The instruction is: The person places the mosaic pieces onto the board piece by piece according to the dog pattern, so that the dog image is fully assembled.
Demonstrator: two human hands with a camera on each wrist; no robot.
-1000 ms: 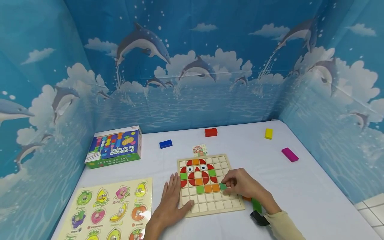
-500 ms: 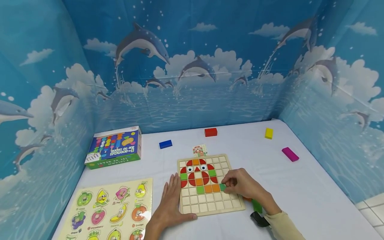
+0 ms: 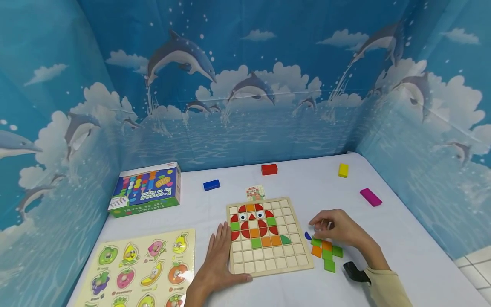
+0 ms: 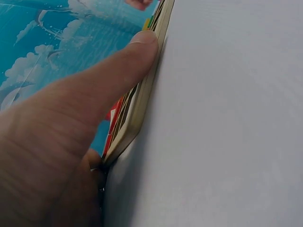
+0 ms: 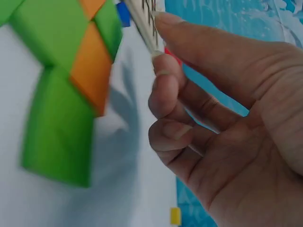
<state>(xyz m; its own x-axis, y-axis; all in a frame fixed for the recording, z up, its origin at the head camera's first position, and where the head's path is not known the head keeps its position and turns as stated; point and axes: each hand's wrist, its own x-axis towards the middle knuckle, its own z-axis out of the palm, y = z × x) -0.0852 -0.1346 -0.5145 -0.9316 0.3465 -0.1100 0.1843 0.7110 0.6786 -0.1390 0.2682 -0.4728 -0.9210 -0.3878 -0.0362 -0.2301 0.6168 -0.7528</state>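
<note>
Two hands are on the white bench [image 3: 383, 238]. From the head view, the left hand [image 3: 220, 260] lies flat with straight fingers against the left edge of the wooden puzzle board [image 3: 268, 236]. The right hand [image 3: 339, 228] hangs over a little pile of green and orange tiles [image 3: 325, 251], just right of the board.

Left wrist view: the thumb [image 4: 118, 71] presses the board's edge.

Right wrist view: the fingers [image 5: 170, 90] curl loosely and hold nothing, with the tiles beside them.
</note>
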